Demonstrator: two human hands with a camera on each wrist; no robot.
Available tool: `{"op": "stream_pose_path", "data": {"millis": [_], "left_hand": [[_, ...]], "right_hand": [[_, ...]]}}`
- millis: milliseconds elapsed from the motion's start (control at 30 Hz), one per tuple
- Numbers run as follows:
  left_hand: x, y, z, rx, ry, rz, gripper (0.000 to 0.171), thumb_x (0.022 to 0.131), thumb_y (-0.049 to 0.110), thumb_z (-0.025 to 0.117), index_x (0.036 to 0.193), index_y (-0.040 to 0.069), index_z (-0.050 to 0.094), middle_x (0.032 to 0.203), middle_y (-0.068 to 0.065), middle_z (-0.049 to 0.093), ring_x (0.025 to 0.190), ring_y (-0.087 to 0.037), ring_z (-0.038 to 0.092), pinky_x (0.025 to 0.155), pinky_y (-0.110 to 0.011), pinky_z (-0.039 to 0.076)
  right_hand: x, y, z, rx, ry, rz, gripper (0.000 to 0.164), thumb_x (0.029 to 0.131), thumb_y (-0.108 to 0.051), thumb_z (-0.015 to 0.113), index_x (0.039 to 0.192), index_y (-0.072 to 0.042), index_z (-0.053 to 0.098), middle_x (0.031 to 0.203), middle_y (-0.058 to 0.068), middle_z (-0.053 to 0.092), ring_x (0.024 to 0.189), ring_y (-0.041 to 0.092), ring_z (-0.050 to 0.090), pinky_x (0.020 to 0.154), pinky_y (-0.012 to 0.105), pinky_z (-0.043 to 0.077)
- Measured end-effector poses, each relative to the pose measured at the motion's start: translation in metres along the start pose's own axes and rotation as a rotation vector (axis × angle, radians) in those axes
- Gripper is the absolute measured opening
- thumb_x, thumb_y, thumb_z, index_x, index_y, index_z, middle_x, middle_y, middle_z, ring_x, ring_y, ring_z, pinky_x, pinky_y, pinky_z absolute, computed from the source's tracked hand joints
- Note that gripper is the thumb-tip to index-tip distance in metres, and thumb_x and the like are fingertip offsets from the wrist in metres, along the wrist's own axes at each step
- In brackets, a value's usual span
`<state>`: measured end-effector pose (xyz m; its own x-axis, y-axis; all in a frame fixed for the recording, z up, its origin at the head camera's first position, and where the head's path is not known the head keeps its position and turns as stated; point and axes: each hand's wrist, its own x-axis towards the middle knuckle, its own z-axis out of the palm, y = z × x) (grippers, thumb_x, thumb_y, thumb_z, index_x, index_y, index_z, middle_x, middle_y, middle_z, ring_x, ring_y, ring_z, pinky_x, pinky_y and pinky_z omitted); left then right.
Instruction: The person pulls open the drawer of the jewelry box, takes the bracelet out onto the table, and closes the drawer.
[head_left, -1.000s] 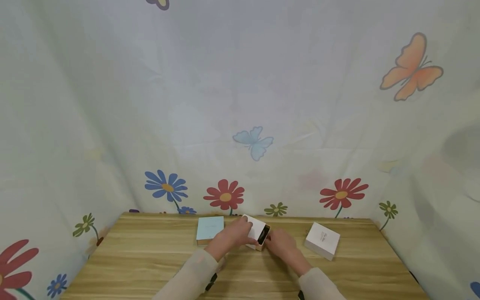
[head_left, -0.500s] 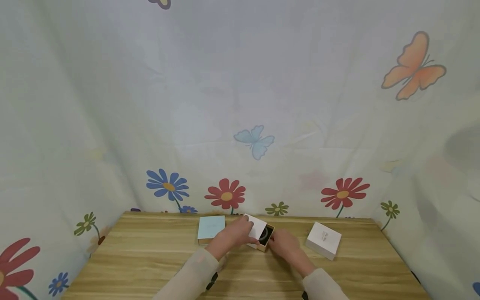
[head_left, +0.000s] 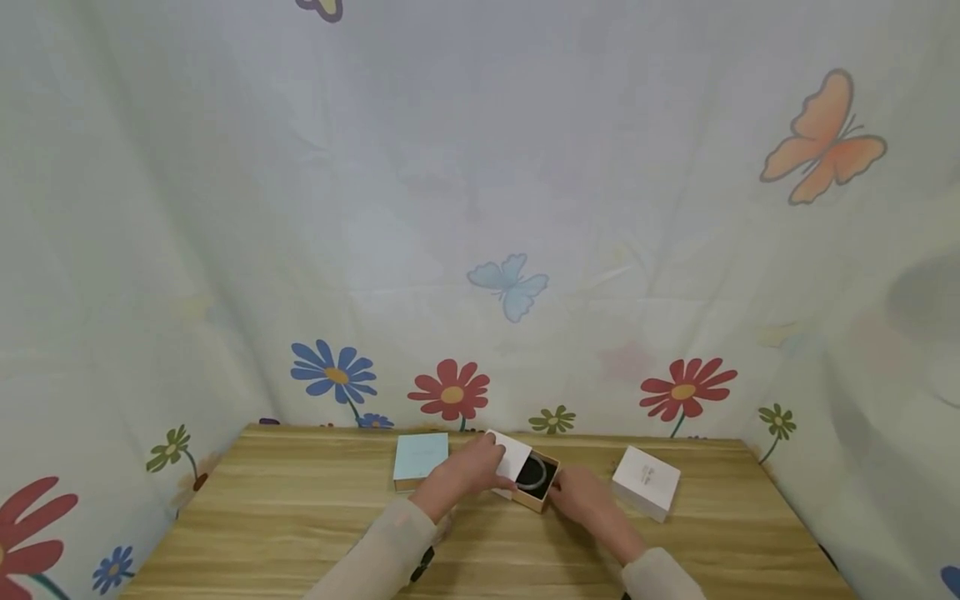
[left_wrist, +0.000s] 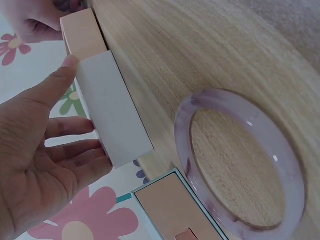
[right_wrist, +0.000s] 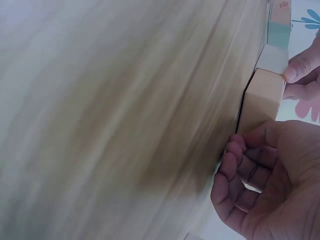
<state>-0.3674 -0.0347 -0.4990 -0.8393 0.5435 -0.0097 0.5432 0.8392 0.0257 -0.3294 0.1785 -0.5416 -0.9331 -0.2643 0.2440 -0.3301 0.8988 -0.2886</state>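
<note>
A small box stands partly pulled apart in the middle of the table. My left hand (head_left: pixel 474 465) grips its white sleeve (head_left: pixel 513 454), thumb on one side and fingers on the other. From the sleeve's right end sticks out a tan drawer (head_left: pixel 531 501), black inside. A greyish bangle (head_left: pixel 544 472) lies in it, partly covered by the sleeve. My right hand (head_left: pixel 585 493) pinches the drawer's outer end between thumb and fingers, seen close in the right wrist view. Beneath my left forearm, a pale lavender bangle (left_wrist: pixel 293 185) lies on the wood, large in the left wrist view.
To the left of my left hand sits a light blue box (head_left: pixel 420 454) with a tan side. A closed white box (head_left: pixel 647 479) with small print stands to the right. The wooden table (head_left: pixel 300 500) ends at a flower-printed curtain (head_left: pixel 585 333).
The drawer has slid further out of the white sleeve, to the right, along with my right hand. More of the bangle inside shows. My left hand has stayed in place.
</note>
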Motion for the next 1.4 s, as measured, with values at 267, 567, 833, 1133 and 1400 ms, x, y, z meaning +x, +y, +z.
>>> {"op": "stream_pose_path", "data": {"millis": [267, 567, 833, 1133, 1400], "left_hand": [[0.001, 0.000, 0.001, 0.008, -0.003, 0.003, 0.061, 0.085, 0.059, 0.075, 0.115, 0.006, 0.070, 0.107, -0.008, 0.062, 0.090, -0.015, 0.057, 0.082, -0.029, 0.051], [0.000, 0.001, 0.005, 0.012, 0.002, 0.013, 0.061, 0.083, 0.060, 0.075, 0.113, 0.006, 0.070, 0.104, -0.006, 0.061, 0.087, -0.014, 0.054, 0.081, -0.028, 0.050], [0.000, 0.002, 0.003, 0.021, 0.000, -0.001, 0.062, 0.084, 0.060, 0.075, 0.114, 0.007, 0.070, 0.104, -0.007, 0.061, 0.089, -0.015, 0.055, 0.082, -0.029, 0.050], [0.000, 0.005, -0.001, 0.011, -0.006, 0.017, 0.059, 0.085, 0.059, 0.074, 0.112, 0.007, 0.070, 0.103, -0.006, 0.061, 0.089, -0.015, 0.055, 0.083, -0.029, 0.050], [-0.001, 0.001, 0.000, 0.016, -0.010, 0.002, 0.060, 0.084, 0.058, 0.076, 0.113, 0.006, 0.070, 0.105, -0.007, 0.061, 0.089, -0.016, 0.056, 0.082, -0.029, 0.050]], "right_hand": [[-0.003, 0.005, -0.004, 0.002, -0.013, -0.016, 0.037, 0.090, -0.020, 0.073, 0.058, -0.015, 0.053, 0.058, -0.003, 0.052, 0.054, 0.012, 0.042, 0.051, 0.033, 0.038], [-0.011, 0.009, -0.005, -0.011, -0.003, -0.045, 0.038, 0.087, -0.017, 0.074, 0.056, -0.015, 0.052, 0.056, -0.003, 0.050, 0.052, 0.012, 0.040, 0.049, 0.032, 0.036], [-0.007, 0.015, -0.008, 0.006, -0.050, -0.014, 0.030, 0.089, -0.019, 0.073, 0.064, -0.014, 0.059, 0.062, -0.001, 0.056, 0.058, 0.013, 0.044, 0.054, 0.036, 0.041], [-0.010, 0.016, -0.013, -0.002, -0.043, -0.021, 0.040, 0.088, -0.018, 0.075, 0.057, -0.016, 0.050, 0.055, -0.006, 0.047, 0.053, 0.010, 0.039, 0.049, 0.030, 0.035], [-0.010, 0.014, -0.013, 0.004, -0.047, -0.032, 0.040, 0.088, -0.018, 0.075, 0.057, -0.016, 0.049, 0.056, -0.005, 0.045, 0.053, 0.011, 0.037, 0.050, 0.030, 0.033]]}}
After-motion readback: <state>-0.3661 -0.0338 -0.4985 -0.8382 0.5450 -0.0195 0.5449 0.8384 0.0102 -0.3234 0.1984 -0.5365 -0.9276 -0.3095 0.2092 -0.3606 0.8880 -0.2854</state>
